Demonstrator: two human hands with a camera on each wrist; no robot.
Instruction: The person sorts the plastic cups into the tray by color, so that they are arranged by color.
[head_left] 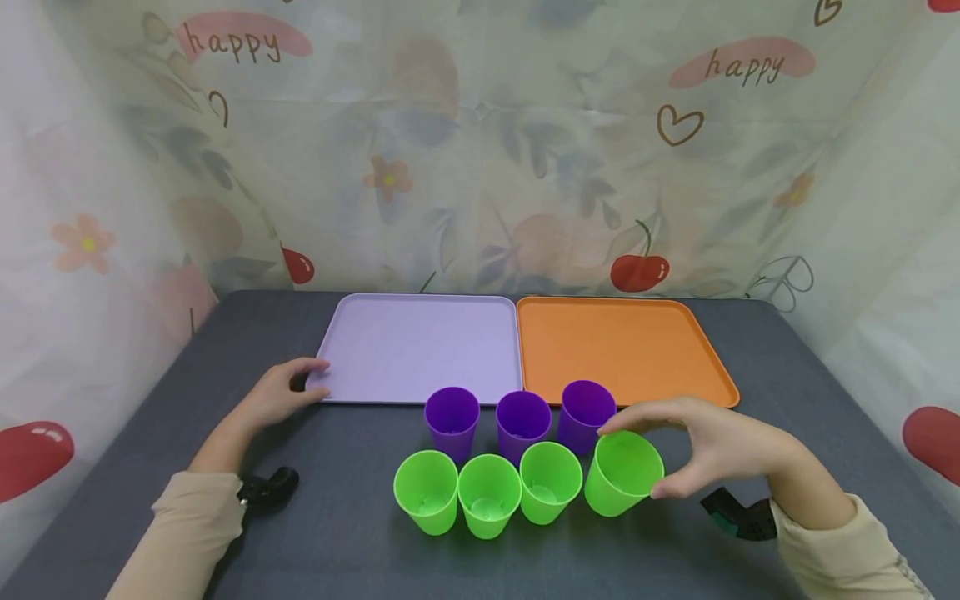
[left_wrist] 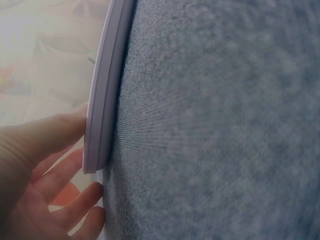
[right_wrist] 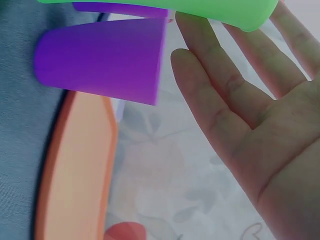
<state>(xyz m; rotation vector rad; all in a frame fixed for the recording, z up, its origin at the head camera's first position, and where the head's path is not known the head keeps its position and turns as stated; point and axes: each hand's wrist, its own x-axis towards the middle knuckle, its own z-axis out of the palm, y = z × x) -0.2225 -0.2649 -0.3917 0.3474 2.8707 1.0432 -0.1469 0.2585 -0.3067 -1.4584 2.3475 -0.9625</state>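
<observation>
My right hand (head_left: pixel 723 446) holds the rightmost green cup (head_left: pixel 624 471) by its rim, thumb on the near right side and fingers at the far left. That cup leans slightly. In the right wrist view only a strip of the green cup (right_wrist: pixel 200 10) shows, beside the spread fingers. My left hand (head_left: pixel 273 396) rests at the front left corner of the lilac tray (head_left: pixel 420 350). Seen from the left wrist, the fingers are relaxed around the tray's rim (left_wrist: pixel 107 90). Three more green cups (head_left: pixel 489 496) stand upright in a row to the left of the held one.
Behind the green cups stand three purple cups (head_left: pixel 452 423), close to the trays' front edges. An orange tray (head_left: pixel 615 346) lies against the lilac one on its right. Dark cloth (head_left: pixel 337 517) covers the table, and a patterned curtain (head_left: pixel 480 167) hangs behind it.
</observation>
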